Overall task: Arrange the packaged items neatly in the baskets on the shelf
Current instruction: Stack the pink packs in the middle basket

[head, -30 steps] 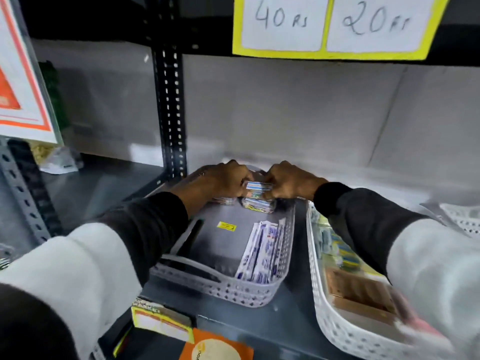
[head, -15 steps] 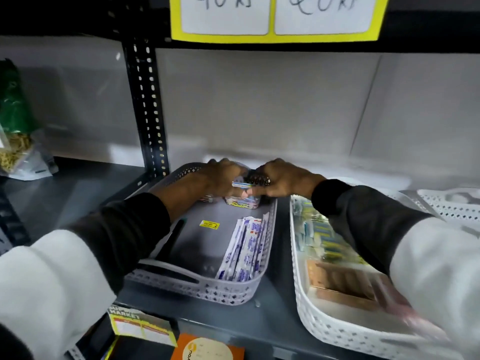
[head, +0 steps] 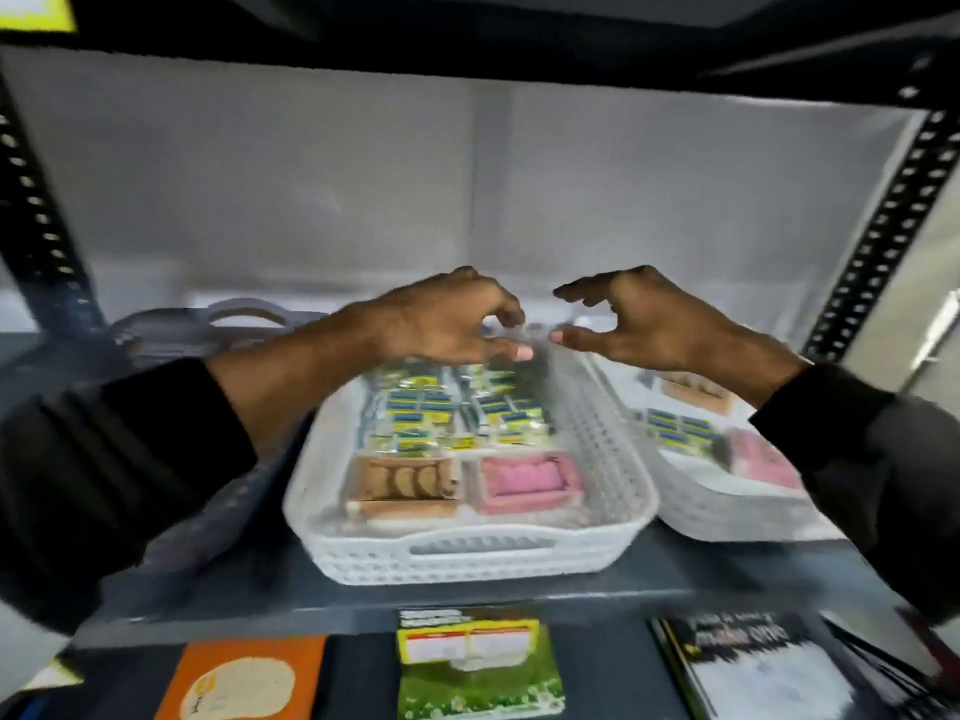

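Motion blur smears the small yellow-blue packets [head: 441,413] beyond reading, the left hand [head: 447,319] hides their far row, and the second white basket [head: 727,511] disappears behind the right sleeve [head: 857,459].

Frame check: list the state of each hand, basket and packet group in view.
left hand: empty, fingers curled
right hand: open, empty
middle white basket: nearly full
yellow-blue packets: in rows
pink packet: flat, front right
right white basket: partly filled
grey basket: contents hidden

left hand [head: 447,319] | right hand [head: 644,319] | both empty, fingers spread, above white basket [head: 467,558] | blurred
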